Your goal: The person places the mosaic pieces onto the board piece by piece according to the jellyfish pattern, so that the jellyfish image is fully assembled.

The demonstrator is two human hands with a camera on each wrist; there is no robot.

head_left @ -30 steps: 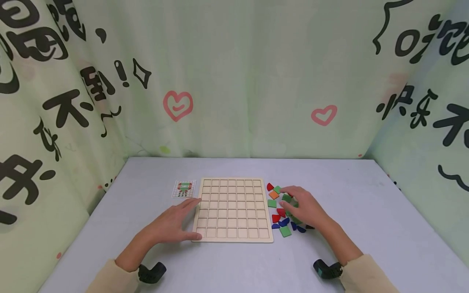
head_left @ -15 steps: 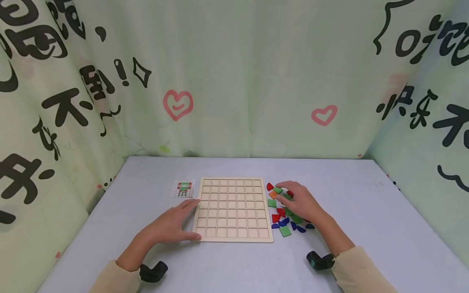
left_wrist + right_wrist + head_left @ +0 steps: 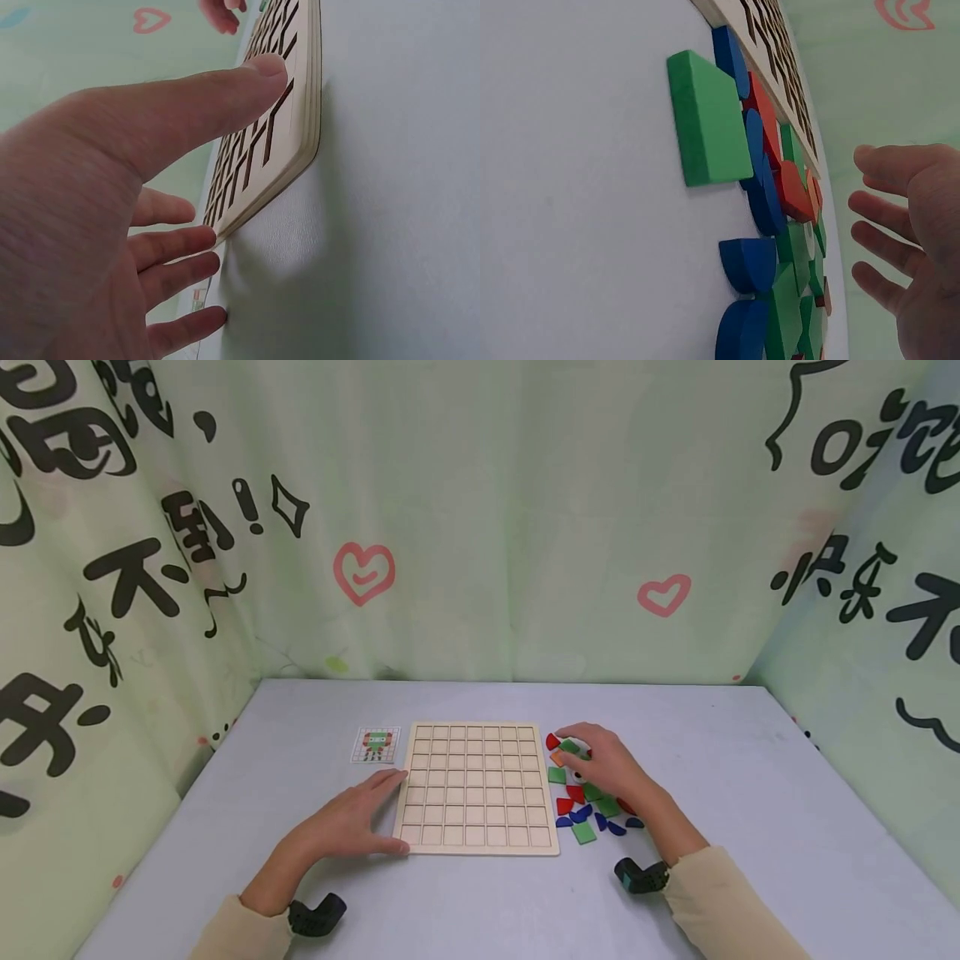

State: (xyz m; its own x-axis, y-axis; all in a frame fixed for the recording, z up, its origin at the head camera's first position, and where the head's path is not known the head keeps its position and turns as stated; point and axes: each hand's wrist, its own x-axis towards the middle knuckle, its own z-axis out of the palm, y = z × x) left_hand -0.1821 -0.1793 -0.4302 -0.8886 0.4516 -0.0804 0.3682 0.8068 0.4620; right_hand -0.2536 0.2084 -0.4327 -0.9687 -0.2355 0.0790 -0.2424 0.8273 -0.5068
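A pale wooden board (image 3: 476, 789) with a grid of square recesses lies flat on the table. My left hand (image 3: 348, 818) rests at its left side, fingers spread and fairly straight; in the left wrist view the thumb (image 3: 259, 82) lies over the board's near corner. To the right of the board is a loose pile of coloured blocks, among them a green square block (image 3: 712, 124), a red block (image 3: 793, 191) and a blue half-round block (image 3: 748, 264). Over the far part of this pile hovers my right hand (image 3: 609, 767), fingers loosely bent, nothing between them in the right wrist view.
A small card (image 3: 376, 746) printed with a green and red figure on a grid lies beyond my left hand, beside the board. Pale green curtains (image 3: 450, 527) hang behind and on both sides of the white table (image 3: 480, 910).
My right hand has moved left and farther back over the blocks, uncovering more of the near pieces. The left hand keeps its place at the board.
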